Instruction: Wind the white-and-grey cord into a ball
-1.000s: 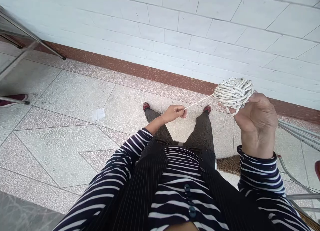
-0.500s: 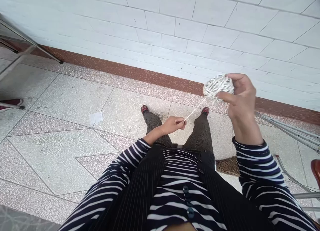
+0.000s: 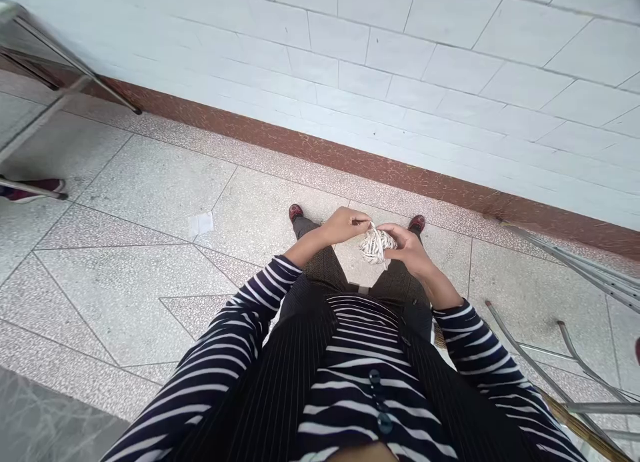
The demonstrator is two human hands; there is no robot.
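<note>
A bundle of white cord point(image 3: 375, 247), wound into a rough ball, is held in front of my body above the gap between my legs. My right hand point(image 3: 409, 250) grips it from the right, thumb and fingers on its side. My left hand point(image 3: 346, 226) is at the ball's upper left, fingers pinched on a strand of the cord that runs close against the ball. A short loose bit of cord hangs at the ball's lower edge.
A metal-legged stand point(image 3: 75, 65) is at upper left, with another person's shoe point(image 3: 35, 190) beside it. White paper point(image 3: 201, 224) lies on the floor. Metal chair legs point(image 3: 545, 355) and metal tubes point(image 3: 575, 255) are at right. A tiled wall point(image 3: 380, 55) rises ahead.
My right hand has brought the cord ball down and left, close to my left hand. My left hand has risen slightly. The strand stretched between them is now short.
</note>
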